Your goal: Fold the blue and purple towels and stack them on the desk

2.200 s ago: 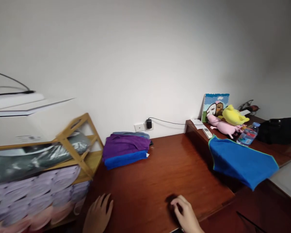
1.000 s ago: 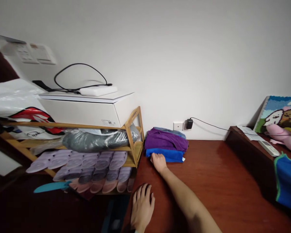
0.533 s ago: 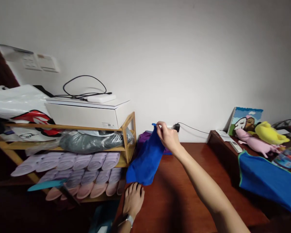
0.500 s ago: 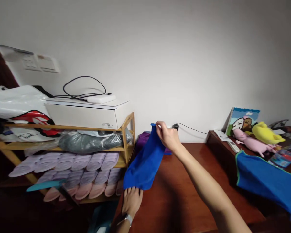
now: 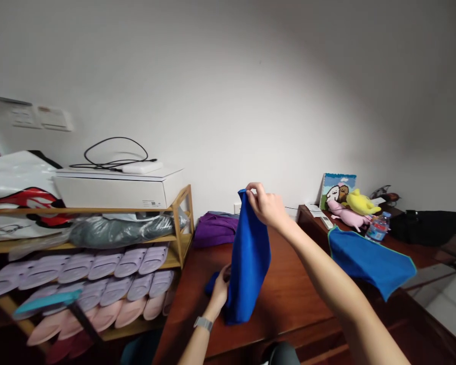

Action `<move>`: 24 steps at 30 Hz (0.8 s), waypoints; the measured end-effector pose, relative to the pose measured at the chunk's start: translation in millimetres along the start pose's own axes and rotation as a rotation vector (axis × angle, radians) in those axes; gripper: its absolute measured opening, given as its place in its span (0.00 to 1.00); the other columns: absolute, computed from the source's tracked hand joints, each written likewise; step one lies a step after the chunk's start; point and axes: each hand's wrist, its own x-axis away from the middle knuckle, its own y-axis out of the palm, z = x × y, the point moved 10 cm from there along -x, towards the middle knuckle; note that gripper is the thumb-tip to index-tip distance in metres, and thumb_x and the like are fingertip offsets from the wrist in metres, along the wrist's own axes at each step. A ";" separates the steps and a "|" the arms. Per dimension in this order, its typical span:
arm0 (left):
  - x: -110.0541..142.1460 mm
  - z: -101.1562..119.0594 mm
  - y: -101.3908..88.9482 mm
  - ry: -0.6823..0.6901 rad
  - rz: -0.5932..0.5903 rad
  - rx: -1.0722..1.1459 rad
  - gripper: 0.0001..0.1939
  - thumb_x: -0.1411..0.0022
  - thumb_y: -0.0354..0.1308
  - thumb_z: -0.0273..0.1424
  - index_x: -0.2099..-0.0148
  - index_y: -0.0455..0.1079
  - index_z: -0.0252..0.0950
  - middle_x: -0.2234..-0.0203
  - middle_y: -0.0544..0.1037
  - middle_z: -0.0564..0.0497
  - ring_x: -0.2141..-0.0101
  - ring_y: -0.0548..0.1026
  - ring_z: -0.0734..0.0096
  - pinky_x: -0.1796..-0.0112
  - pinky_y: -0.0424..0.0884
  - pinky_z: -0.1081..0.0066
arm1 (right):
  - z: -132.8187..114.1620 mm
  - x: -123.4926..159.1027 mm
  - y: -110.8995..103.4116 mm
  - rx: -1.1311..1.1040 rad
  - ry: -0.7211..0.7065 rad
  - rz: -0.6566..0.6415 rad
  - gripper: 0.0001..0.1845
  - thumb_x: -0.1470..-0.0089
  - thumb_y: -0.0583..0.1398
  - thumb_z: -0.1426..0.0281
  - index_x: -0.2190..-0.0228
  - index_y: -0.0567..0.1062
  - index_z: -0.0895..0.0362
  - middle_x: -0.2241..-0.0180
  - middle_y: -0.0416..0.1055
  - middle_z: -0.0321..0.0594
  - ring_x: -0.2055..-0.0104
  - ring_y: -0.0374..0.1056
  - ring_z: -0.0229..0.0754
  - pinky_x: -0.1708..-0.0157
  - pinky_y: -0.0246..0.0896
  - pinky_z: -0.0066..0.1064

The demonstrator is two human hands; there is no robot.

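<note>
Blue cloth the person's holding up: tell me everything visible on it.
The blue cloth is a vivid royal-blue towel with the soft, matte look of microfibre. It hangs roughly upright in a long, narrow, gathered fold, pinched at its top corner by the right hand. The left hand grips its lower part, with a bunched bit showing just left of that hand. It hangs above the reddish-brown wooden desk; whether its bottom edge touches the desk cannot be told.

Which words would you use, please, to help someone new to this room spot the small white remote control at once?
Start at the reddish-brown wooden desk and look right to the raised dark wood shelf at its far end. The white remote control lies near that shelf's left edge, beside the pink plush toy. It is the narrow, pale, button-covered bar below the sheet of paper.
</note>
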 end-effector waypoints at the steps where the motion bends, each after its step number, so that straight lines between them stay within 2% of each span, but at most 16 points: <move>1: 0.6 6.7 5.6 0.002 0.003 0.021 0.33 0.43 0.58 0.51 0.42 0.74 0.36 0.50 0.84 0.36 0.48 0.81 0.46 0.45 0.76 0.47 | 0.5 3.9 -9.7 0.004 -0.029 -0.008 0.19 0.22 0.45 0.58 0.43 0.66 0.53 0.70 0.80 0.35 0.74 0.73 0.41 0.71 0.49 0.27; 4: 5.1 40.3 20.1 0.043 -0.017 0.057 0.33 0.46 0.60 0.47 0.41 0.73 0.35 0.44 0.81 0.36 0.42 0.77 0.46 0.40 0.72 0.49 | -3.6 17.4 -34.9 -0.001 -0.151 -0.076 0.18 0.23 0.46 0.59 0.43 0.67 0.51 0.71 0.78 0.33 0.74 0.72 0.40 0.70 0.50 0.28; 6: 9.2 74.7 37.2 0.078 -0.111 0.148 0.31 0.42 0.56 0.45 0.40 0.73 0.36 0.42 0.80 0.39 0.40 0.75 0.49 0.39 0.71 0.51 | -9.2 26.9 -48.7 0.003 -0.234 -0.124 0.18 0.23 0.46 0.58 0.44 0.68 0.49 0.74 0.76 0.31 0.76 0.70 0.39 0.71 0.51 0.28; 8: 13.2 113.9 58.3 0.104 -0.244 0.227 0.28 0.38 0.52 0.43 0.41 0.74 0.36 0.45 0.82 0.41 0.43 0.78 0.50 0.42 0.74 0.51 | -12.4 34.5 -61.0 0.029 -0.281 -0.142 0.19 0.23 0.45 0.57 0.44 0.70 0.49 0.75 0.75 0.31 0.76 0.68 0.38 0.72 0.50 0.29; 11: 15.6 161.2 76.8 0.135 -0.358 0.225 0.25 0.38 0.57 0.43 0.46 0.78 0.35 0.52 0.86 0.42 0.51 0.81 0.49 0.47 0.77 0.53 | -3.4 40.3 -77.4 0.113 -0.258 -0.124 0.21 0.23 0.44 0.58 0.44 0.70 0.52 0.75 0.76 0.33 0.76 0.69 0.39 0.72 0.48 0.30; 13: 15.9 174.1 73.9 0.151 -0.360 0.191 0.25 0.40 0.61 0.44 0.47 0.79 0.34 0.54 0.86 0.43 0.52 0.81 0.49 0.47 0.76 0.54 | 15.2 42.3 -90.8 0.179 -0.181 -0.078 0.21 0.23 0.44 0.58 0.44 0.69 0.54 0.74 0.78 0.34 0.75 0.71 0.40 0.73 0.48 0.30; 16: 21.0 160.9 49.8 0.133 -0.314 0.061 0.25 0.42 0.64 0.49 0.52 0.81 0.35 0.58 0.86 0.44 0.54 0.81 0.50 0.47 0.75 0.56 | 55.5 48.7 -117.6 0.264 -0.037 0.041 0.21 0.24 0.44 0.58 0.45 0.69 0.56 0.71 0.80 0.37 0.74 0.73 0.42 0.72 0.48 0.29; 20: 35.4 125.3 -6.5 0.066 -0.247 -0.046 0.28 0.49 0.65 0.58 0.64 0.79 0.36 0.67 0.84 0.45 0.63 0.80 0.52 0.56 0.76 0.57 | 110.5 69.5 -156.4 0.382 0.126 0.227 0.19 0.27 0.48 0.59 0.51 0.71 0.57 0.73 0.80 0.39 0.75 0.72 0.42 0.73 0.47 0.29; 22: 41.7 120.3 -38.1 0.050 -0.237 -0.063 0.29 0.51 0.66 0.60 0.67 0.77 0.37 0.71 0.81 0.49 0.65 0.79 0.56 0.59 0.76 0.60 | 133.6 84.3 -170.7 0.428 0.196 0.290 0.17 0.30 0.49 0.60 0.53 0.71 0.57 0.75 0.79 0.40 0.76 0.71 0.43 0.73 0.47 0.30; 24: 47.8 125.4 -65.6 0.027 -0.279 -0.085 0.28 0.52 0.68 0.60 0.68 0.74 0.39 0.72 0.79 0.52 0.66 0.77 0.60 0.60 0.75 0.64 | 153.3 101.5 -181.2 0.439 0.258 0.333 0.15 0.33 0.50 0.62 0.54 0.71 0.57 0.75 0.78 0.41 0.76 0.71 0.44 0.73 0.48 0.30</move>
